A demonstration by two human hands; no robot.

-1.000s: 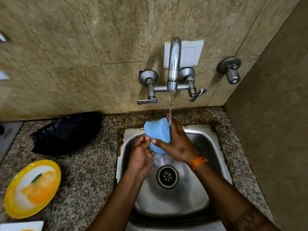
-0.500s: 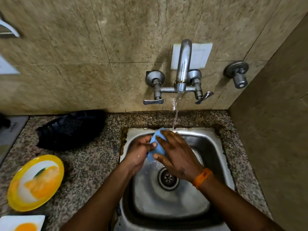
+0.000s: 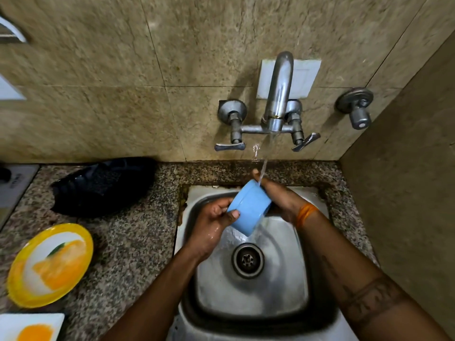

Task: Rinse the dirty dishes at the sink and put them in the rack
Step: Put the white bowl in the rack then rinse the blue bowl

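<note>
Sink [image 3: 305, 254], tap [image 3: 278, 94] running: cup rinse.
Both hands grip cup [image 3: 248, 207] between them, left [image 3: 211, 225] on rim, right [image 3: 280, 200] behind; axis tilted.

Dim warm light; glare on tap [image 3: 278, 94]; wide-angle bending at edges; left edge motion-blurred.

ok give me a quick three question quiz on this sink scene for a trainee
1. True or false: water from the wall-mounted steel tap is running.
2. Which hands hold the small round blue plastic bowl? A) only the left hand B) only the right hand C) both
3. Fill in: the round yellow plate with the orange fruit print lies on the speckled granite ___, on the left side of the steel sink.

Key: 1 true; 2 C; 3 counter
</note>
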